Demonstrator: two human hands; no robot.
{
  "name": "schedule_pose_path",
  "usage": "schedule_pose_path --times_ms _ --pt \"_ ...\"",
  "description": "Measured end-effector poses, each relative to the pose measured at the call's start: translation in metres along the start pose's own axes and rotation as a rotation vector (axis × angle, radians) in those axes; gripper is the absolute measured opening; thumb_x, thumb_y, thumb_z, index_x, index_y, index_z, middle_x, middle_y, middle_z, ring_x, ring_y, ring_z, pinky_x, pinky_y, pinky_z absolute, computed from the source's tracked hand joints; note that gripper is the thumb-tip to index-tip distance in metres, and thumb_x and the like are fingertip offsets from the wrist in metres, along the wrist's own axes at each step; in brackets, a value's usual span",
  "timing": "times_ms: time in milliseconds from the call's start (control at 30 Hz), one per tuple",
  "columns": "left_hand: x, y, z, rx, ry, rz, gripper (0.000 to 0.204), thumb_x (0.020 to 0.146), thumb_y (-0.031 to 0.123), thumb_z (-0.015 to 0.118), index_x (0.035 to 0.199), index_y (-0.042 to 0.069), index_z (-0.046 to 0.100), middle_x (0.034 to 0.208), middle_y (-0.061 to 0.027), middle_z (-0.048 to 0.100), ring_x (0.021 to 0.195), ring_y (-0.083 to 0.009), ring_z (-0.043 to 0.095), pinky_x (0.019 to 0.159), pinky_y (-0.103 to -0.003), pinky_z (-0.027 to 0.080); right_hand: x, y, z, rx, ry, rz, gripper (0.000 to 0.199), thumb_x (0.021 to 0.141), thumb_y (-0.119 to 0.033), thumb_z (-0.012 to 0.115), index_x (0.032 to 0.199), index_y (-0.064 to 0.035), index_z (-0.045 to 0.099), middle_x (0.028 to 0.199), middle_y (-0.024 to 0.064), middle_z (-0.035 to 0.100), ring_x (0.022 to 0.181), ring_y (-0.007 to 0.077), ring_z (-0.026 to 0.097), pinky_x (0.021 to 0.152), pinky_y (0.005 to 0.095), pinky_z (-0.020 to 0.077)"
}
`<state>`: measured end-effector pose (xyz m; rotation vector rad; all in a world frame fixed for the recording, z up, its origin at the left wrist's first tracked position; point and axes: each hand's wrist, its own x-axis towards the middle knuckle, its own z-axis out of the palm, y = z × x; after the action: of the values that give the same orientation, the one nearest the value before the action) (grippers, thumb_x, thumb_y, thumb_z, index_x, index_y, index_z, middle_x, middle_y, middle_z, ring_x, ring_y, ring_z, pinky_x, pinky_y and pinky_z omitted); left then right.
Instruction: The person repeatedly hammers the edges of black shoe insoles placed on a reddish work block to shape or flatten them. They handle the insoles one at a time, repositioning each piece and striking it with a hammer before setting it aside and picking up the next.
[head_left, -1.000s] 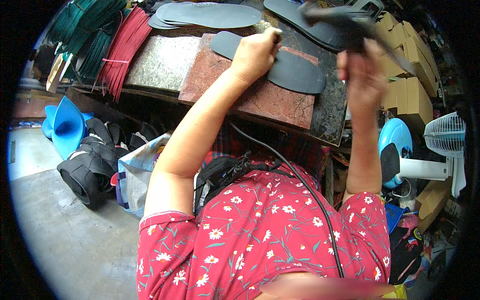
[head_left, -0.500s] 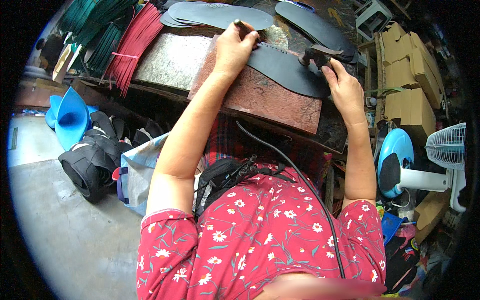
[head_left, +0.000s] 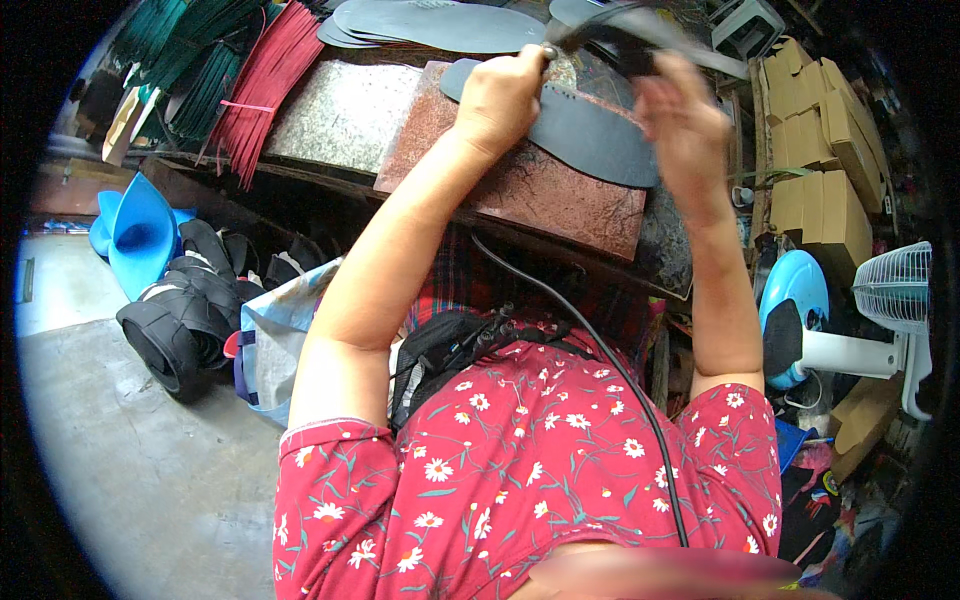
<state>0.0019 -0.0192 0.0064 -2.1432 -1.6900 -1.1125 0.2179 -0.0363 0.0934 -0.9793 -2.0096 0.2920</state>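
Note:
A dark grey shoe sole [head_left: 598,140] lies flat on a reddish slab [head_left: 505,180], with a row of small holes along its far edge. Over the sole my left hand [head_left: 497,105] is closed round a short rod-like punch [head_left: 549,51]; only its top end shows above the fist. My right hand [head_left: 685,130], smeared by motion, is raised at the sole's right end. It grips a hammer [head_left: 625,45], whose blurred dark head is close to the top of the punch. The punch's lower tip is hidden behind my left hand.
More grey soles [head_left: 440,27] lie stacked behind the slab. Bundles of red strips [head_left: 262,85] and green strips [head_left: 190,60] sit at the far left beside a pale stone slab [head_left: 340,115]. At right are cardboard boxes [head_left: 820,215] and a white fan [head_left: 890,290].
My right hand and the hammer have risen and swung away from the sole toward the punch. My left hand has shifted slightly right and farther down with the punch, showing the sole's left end.

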Motion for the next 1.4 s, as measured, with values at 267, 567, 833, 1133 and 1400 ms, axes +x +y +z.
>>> schedule_pose_path --times_ms 267,567,833,1133,1400 --pt "0.003 -0.017 0.009 -0.909 0.068 -0.590 0.008 0.093 0.006 0.061 0.099 0.000 0.059 0.091 -0.0107 0.071 0.080 -0.0159 0.069 0.069 -0.026 0.057 -0.013 0.050 -0.004 -0.013 -0.045 0.272 0.039 0.094 -0.043 0.060 0.119 -0.0131 0.063 0.086 0.0170 0.069 0.082 0.0352 0.069 0.069 0.0395 0.0510" --pt "0.005 0.006 0.005 -0.002 -0.043 0.059 0.017 0.087 0.015 0.067 0.095 0.004 0.058 0.080 -0.0227 0.065 0.079 -0.0402 0.065 0.066 -0.042 0.054 -0.007 0.012 0.000 0.092 0.096 -0.223 0.026 0.102 -0.023 0.053 0.121 -0.0070 0.060 0.072 0.0009 0.058 0.060 0.0067 0.052 0.054 0.0219 0.0421" --pt "0.004 -0.013 0.016 -0.977 0.016 -0.558 0.012 0.092 0.006 0.062 0.101 -0.001 0.059 0.093 -0.0117 0.071 0.084 -0.0174 0.070 0.072 -0.026 0.058 -0.018 0.056 -0.014 0.096 -0.042 0.313 0.034 0.096 -0.035 0.061 0.117 -0.0090 0.064 0.070 0.0078 0.064 0.062 0.0158 0.062 0.058 0.0305 0.0478" --pt "0.004 0.013 0.013 -0.139 -0.008 -0.040 0.020 0.086 0.016 0.070 0.099 0.004 0.059 0.082 -0.0201 0.068 0.080 -0.0351 0.069 0.069 -0.039 0.055 -0.014 0.016 -0.009 0.053 0.020 0.033 0.036 0.098 -0.035 0.059 0.120 -0.0065 0.062 0.073 0.0057 0.065 0.062 0.0133 0.060 0.058 0.0265 0.0474" --pt "0.004 -0.001 0.015 -0.855 -0.030 -0.504 0.012 0.094 0.008 0.062 0.099 -0.002 0.058 0.091 -0.0093 0.071 0.083 -0.0162 0.070 0.071 -0.026 0.057 -0.025 0.062 -0.009 0.178 -0.027 0.295 0.034 0.095 -0.034 0.062 0.115 -0.0066 0.065 0.070 0.0051 0.064 0.061 0.0114 0.059 0.059 0.0277 0.0473"
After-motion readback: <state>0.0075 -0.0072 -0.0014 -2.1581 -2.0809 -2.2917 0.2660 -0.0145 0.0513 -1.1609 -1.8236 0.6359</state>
